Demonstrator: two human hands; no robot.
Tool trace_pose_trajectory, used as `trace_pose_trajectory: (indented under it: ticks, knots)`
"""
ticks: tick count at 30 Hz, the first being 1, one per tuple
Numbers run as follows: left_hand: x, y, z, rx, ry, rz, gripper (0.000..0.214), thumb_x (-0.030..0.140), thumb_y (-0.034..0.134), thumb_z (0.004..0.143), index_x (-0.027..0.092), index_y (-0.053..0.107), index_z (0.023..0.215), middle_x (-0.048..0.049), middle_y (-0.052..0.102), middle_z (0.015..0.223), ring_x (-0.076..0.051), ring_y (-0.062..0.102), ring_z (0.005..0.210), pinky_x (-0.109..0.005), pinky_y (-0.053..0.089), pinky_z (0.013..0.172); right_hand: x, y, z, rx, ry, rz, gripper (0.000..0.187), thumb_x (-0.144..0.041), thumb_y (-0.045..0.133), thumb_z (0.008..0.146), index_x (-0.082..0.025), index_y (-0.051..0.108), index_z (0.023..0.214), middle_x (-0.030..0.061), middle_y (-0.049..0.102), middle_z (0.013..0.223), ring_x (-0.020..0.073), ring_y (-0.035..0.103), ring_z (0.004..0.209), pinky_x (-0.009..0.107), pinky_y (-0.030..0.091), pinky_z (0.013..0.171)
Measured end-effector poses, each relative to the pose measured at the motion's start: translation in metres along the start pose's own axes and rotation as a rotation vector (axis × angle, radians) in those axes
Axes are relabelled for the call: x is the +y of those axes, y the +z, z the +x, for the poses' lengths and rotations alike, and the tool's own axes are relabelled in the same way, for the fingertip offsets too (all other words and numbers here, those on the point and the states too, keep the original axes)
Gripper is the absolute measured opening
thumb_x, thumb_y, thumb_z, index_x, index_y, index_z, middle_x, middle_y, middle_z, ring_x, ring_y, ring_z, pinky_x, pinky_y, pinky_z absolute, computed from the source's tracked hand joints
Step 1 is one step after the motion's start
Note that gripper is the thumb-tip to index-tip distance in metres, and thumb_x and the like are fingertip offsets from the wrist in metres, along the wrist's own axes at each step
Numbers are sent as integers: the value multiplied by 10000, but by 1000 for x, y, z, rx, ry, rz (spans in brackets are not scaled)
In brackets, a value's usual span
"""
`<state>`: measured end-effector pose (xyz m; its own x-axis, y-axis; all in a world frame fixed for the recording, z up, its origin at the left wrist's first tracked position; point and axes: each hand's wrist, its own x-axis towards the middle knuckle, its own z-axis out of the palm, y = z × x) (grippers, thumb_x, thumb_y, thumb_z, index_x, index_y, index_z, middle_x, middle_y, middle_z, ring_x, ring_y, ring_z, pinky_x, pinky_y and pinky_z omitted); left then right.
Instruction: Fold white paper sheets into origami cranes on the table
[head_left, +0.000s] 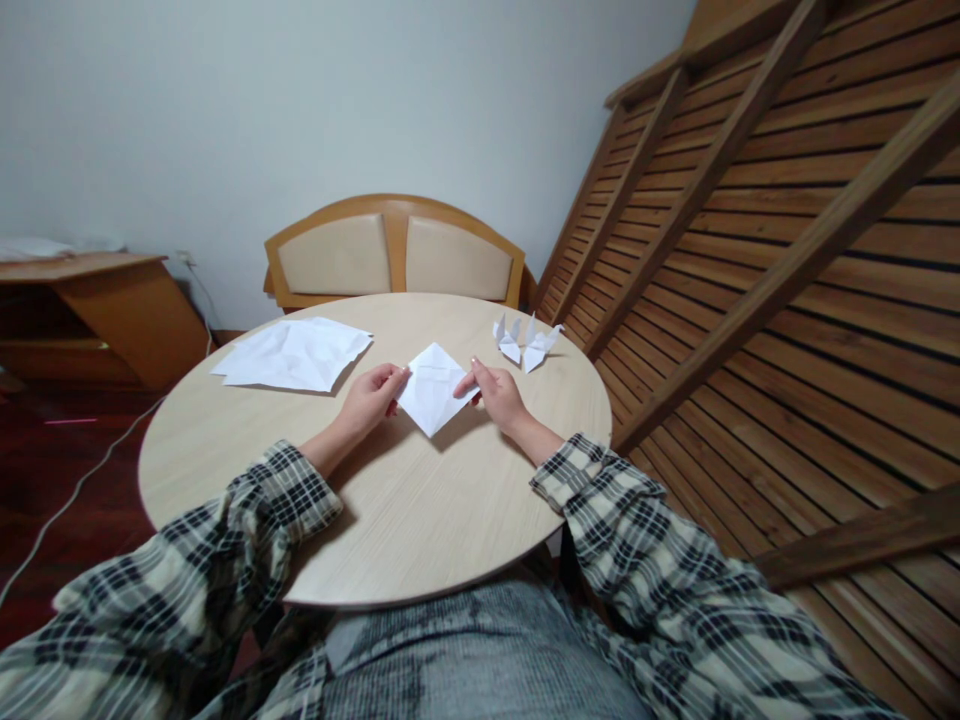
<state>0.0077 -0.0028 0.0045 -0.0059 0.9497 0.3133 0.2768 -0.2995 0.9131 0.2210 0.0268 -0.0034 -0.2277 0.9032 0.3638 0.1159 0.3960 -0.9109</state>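
A white folded paper square point(433, 388), turned like a diamond, lies on the round light wooden table point(390, 510). My left hand point(370, 398) pinches its left corner with closed fingers. My right hand point(495, 392) pinches its right corner the same way. Both forearms wear plaid sleeves and rest over the table.
A loose stack of white paper sheets point(294, 354) lies at the table's left back. Two small folded paper cranes point(527, 343) stand at the right back. A wooden chair point(396, 252) faces me across the table. A slatted wooden wall point(787, 250) runs along the right; a low cabinet point(90, 310) stands left.
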Motion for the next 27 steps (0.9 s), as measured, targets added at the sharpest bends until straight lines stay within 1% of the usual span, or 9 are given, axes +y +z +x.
trace_pose_trajectory:
  ticks: [3, 6, 11, 13, 16, 20, 24, 27]
  knots:
    - [6, 2, -2, -24, -18, -10, 271, 368, 628, 833, 198, 564, 633, 12, 467, 467, -118, 401, 426, -255, 282, 419, 0, 1, 1, 37, 1, -9, 612, -613, 375, 938, -186, 656, 602, 102, 681, 703, 170, 609, 665, 308, 474, 625]
    - [7, 1, -1, 2, -11, -35, 255, 349, 628, 828, 191, 574, 634, 17, 469, 482, -111, 396, 432, -250, 279, 421, 0, 2, 1, 40, 7, 16, 608, -613, 383, 939, -179, 649, 608, 97, 678, 694, 156, 595, 618, 311, 488, 626]
    - [1, -3, 3, 33, -30, -96, 286, 392, 641, 812, 186, 565, 628, 30, 450, 490, -105, 386, 434, -240, 264, 415, 1, 2, 2, 35, 35, 81, 604, -634, 403, 926, -167, 642, 626, 85, 676, 665, 125, 562, 507, 287, 478, 556]
    - [-2, -4, 5, 48, -43, -136, 293, 392, 648, 805, 185, 557, 620, 26, 457, 502, -104, 396, 448, -239, 279, 427, 2, 1, 3, 43, 53, 84, 597, -623, 406, 929, -164, 641, 628, 87, 681, 667, 120, 563, 495, 278, 477, 541]
    - [-7, -4, 7, 103, -57, -171, 252, 362, 654, 796, 184, 560, 644, 16, 491, 540, -109, 435, 482, -241, 326, 461, 3, 1, 3, 65, 55, 79, 590, -606, 410, 935, -157, 645, 633, 95, 688, 681, 120, 575, 500, 281, 491, 552]
    - [-12, -5, 9, 147, -67, -189, 230, 357, 638, 811, 180, 572, 679, -3, 548, 609, -113, 484, 535, -238, 375, 507, 3, 1, 4, 99, 46, 65, 604, -646, 414, 916, -158, 649, 647, 96, 695, 694, 125, 596, 521, 277, 491, 566]
    - [-12, -6, 10, 170, -112, -274, 233, 363, 632, 836, 184, 568, 702, -8, 559, 645, -103, 480, 532, -229, 376, 497, 1, 0, 3, 97, 36, 69, 593, -637, 424, 917, -160, 661, 656, 95, 700, 709, 136, 610, 558, 295, 505, 611]
    - [-8, -6, 9, 160, -177, -404, 316, 417, 568, 892, 200, 515, 668, 16, 492, 564, -95, 416, 472, -230, 371, 470, -2, 0, 1, 104, 23, 95, 559, -589, 435, 934, -162, 670, 659, 90, 700, 714, 140, 605, 589, 321, 523, 665]
